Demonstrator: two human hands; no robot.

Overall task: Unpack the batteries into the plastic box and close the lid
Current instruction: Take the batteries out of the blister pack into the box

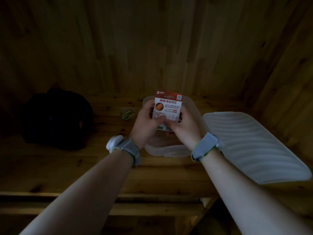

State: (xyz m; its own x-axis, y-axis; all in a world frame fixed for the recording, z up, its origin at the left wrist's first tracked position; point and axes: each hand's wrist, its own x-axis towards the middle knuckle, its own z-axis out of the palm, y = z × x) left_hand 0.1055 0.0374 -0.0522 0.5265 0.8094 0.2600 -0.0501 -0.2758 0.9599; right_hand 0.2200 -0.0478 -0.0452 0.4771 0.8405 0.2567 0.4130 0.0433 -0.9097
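A red-and-white battery pack [167, 106] is held upright over the clear plastic box [169, 150]. My left hand [147, 122] grips its left edge and lower front. On the pack's right side, my right hand [183, 126] grips the edge, thumbs meeting near the bottom. The box stands open on the wooden surface, its inside mostly hidden by my hands. Its white ribbed lid [250, 146] lies flat just right of the box. A few green batteries [127, 114] lie in a clear wrapper to the left of the box.
A dark bag [55, 117] sits at the left on the wooden shelf [67, 167]. Wooden walls close in behind and on the right. The shelf's front edge runs below my forearms. The scene is dim.
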